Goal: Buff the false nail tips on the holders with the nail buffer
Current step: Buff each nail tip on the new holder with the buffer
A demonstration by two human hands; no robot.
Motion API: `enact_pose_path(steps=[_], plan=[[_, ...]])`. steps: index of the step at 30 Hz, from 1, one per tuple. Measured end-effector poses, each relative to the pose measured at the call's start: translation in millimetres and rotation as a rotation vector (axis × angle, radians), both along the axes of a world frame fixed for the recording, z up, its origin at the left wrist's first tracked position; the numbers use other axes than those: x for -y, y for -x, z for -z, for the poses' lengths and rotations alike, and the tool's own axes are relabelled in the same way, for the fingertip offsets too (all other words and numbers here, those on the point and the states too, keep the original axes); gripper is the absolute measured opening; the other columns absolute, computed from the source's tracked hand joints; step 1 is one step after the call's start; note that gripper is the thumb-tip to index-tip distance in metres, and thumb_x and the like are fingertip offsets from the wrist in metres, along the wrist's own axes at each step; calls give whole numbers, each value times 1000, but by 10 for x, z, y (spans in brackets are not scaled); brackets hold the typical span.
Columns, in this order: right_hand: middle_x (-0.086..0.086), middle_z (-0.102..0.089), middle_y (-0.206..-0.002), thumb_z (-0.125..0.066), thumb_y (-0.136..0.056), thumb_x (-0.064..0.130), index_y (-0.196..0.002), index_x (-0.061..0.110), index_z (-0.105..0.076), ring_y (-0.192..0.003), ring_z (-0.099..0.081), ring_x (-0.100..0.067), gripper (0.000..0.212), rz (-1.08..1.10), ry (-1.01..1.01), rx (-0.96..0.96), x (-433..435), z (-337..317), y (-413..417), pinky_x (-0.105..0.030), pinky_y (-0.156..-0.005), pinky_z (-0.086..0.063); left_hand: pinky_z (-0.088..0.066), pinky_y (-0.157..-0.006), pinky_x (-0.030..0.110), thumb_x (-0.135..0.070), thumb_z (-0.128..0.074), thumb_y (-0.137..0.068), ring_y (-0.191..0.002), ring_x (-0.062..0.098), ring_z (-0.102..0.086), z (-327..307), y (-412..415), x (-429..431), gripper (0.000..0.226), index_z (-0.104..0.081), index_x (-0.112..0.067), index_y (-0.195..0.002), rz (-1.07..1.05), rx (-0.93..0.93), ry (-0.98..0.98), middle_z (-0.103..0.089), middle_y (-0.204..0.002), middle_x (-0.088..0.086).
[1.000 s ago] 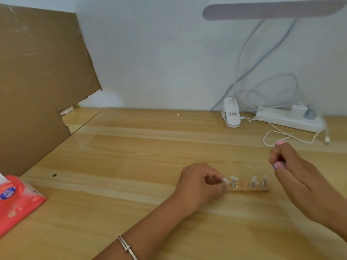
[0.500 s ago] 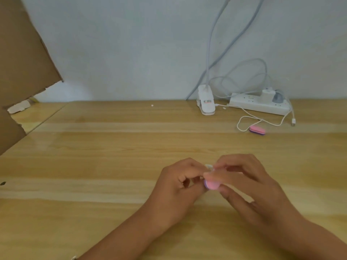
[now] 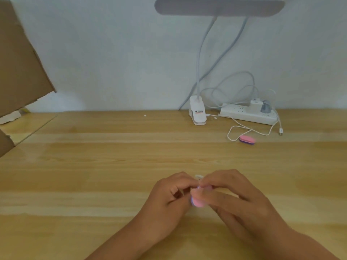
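1. Meeting low at the centre of the wooden counter, the two hands touch fingertip to fingertip.
2. Left hand: fingers curled, pinching a small white false nail tip that pokes up between the hands. Whatever carries the tip is hidden.
3. Right hand: fingers wrapped over a pink nail buffer with a purple edge. Its near end sticks out below the fingers, against the left hand. Contact area blurred.
4. Farther back, right: a second buffer, pink over purple, lies flat just beside a loop of white cable.
5. At the wall: a white lamp clip, and a power strip with a white charger plugged into it.
6. Overhead, the lamp head; far left, leaning cardboard.
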State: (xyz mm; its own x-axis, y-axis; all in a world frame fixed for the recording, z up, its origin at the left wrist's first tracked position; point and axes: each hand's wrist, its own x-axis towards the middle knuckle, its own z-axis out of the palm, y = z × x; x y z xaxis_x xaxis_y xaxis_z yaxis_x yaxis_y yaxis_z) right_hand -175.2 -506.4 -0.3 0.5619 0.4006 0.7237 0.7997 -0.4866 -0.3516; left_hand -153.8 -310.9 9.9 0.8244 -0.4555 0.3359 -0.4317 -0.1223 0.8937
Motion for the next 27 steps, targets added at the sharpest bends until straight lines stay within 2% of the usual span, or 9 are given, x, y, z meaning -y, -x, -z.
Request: enact_pose_path(steps=[4,8,11,15,18,21,23,27], plan=[[-3,-65,-111,-68,-88,-3,-112,12,-75,-100,-61,-17,29,117,56,121,115,-12,-60,-27,-83,-50,-41,-68,26,-22,-67,-91,-75,27,-57,16,-30,-18,12,-77,-20,-97,-11,-71,7,-68,-85,7],[-5,-66,-108,-69,-89,-2,-111,15,-76,-98,-62,-18,29,113,62,165,19,-1,2,-25,-86,-47,-43,-74,32,-18,-61,-90,-81,21,-59,29,-33,-2,18,-77,-20,-98,53,-171,77,-73,-90,13],[-6,-66,-106,-64,-91,-1,-107,11,-78,-97,-61,-18,24,148,120,172,54,-10,-13,-25,-85,-48,-44,-71,25,-17,-60,-88,-75,11,-59,28,-46,-25,18,-77,-15,-90,63,-187,81,-72,-78,-2],[-7,-65,-105,-61,-93,5,-107,13,-76,-97,-62,-16,22,191,46,153,119,-62,-30,-28,-81,-50,-43,-66,15,-13,-58,-91,-66,7,-58,6,-40,-21,19,-73,-3,-85,85,-197,118,-67,-71,1],[-8,-66,-104,-59,-98,8,-110,15,-74,-95,-62,-19,21,128,83,192,9,-33,35,-26,-84,-48,-44,-63,14,-11,-57,-90,-64,9,-57,4,-21,0,18,-73,-2,-89,120,-222,129,-66,-70,3],[-7,-66,-100,-59,-94,6,-102,12,-79,-90,-63,-21,22,195,159,209,89,-70,-10,-26,-80,-49,-43,-63,16,-17,-56,-92,-65,10,-58,-3,-41,-23,20,-73,-5,-87,107,-234,108,-67,-71,2],[-7,-67,-100,-61,-92,7,-99,11,-79,-90,-64,-21,20,226,128,202,128,-90,-30,-30,-77,-51,-42,-62,19,-20,-56,-92,-66,11,-59,0,-61,-40,21,-73,-11,-84,75,-248,98,-68,-71,1],[-7,-68,-100,-69,-88,0,-103,11,-79,-93,-63,-18,22,191,132,271,6,-38,16,-24,-86,-47,-43,-61,14,-13,-57,-91,-62,8,-58,2,-43,-15,19,-74,-12,-84,115,-263,110,-67,-69,0]])
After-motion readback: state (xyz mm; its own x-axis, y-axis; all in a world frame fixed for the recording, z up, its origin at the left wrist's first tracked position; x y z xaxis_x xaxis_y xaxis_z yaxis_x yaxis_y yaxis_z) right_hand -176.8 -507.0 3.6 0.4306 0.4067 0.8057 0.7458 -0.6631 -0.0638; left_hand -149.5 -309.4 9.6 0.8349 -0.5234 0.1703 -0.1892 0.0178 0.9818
